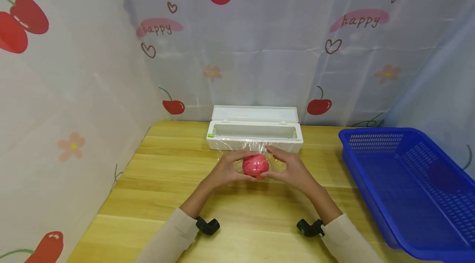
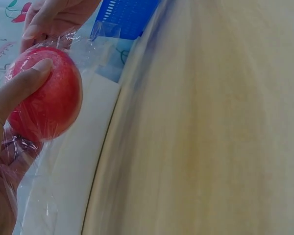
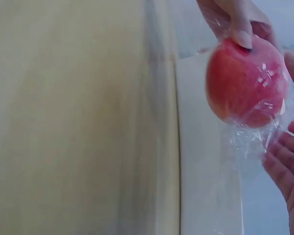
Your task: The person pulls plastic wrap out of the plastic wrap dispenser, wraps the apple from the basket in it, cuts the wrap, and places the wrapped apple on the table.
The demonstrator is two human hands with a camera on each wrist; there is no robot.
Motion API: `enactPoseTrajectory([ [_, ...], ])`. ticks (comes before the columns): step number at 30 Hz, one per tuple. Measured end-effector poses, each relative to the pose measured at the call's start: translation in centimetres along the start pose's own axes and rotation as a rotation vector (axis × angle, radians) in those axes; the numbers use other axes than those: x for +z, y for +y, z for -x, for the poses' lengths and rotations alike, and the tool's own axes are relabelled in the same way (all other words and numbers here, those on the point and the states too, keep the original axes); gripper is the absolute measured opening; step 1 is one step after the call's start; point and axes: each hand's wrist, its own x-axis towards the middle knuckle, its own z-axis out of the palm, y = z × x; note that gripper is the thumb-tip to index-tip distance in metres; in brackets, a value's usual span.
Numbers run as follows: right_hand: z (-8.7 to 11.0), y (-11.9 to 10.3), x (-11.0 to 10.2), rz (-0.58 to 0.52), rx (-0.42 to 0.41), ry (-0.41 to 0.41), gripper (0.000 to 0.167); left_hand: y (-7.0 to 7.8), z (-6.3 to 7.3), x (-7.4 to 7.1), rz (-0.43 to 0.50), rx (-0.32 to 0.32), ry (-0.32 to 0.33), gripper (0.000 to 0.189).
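A red apple (image 1: 255, 165) in clear plastic wrap (image 3: 257, 134) is up in front of the white box. My left hand (image 1: 225, 170) grips it, with the thumb laid across the skin in the left wrist view and the fingers behind. My right hand (image 1: 296, 172) is at the apple's other side, thumb close to it and fingers spread beside the loose wrap in the right wrist view. Crinkled film shines between both hands and overlaps the box front in the head view.
The long white wrap box (image 1: 256, 146) stands at the back of the wooden table (image 1: 178, 160), lid raised, with a green slider (image 1: 210, 135) at its left end. A blue plastic basket (image 1: 371, 197) is on the right. Printed curtains hang behind and at the sides.
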Motion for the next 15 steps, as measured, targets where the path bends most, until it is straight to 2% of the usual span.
enactPoseTrajectory([
  [4, 0.5, 0.3, 0.4, 0.056, -0.13, 0.04, 0.083, -0.2, -0.5, 0.0, 0.055, -0.06, -0.011, 0.074],
  [6, 0.4, 0.3, 0.8, 0.068, -0.163, 0.041, 0.082, -0.2, -0.5, -0.2, 0.072, -0.09, -0.01, 0.074],
  [15, 0.5, 0.1, 1.3, 0.091, -0.144, 0.047, 0.086, -0.3, -0.9, -0.3, 0.164, -0.177, -0.02, 0.071],
])
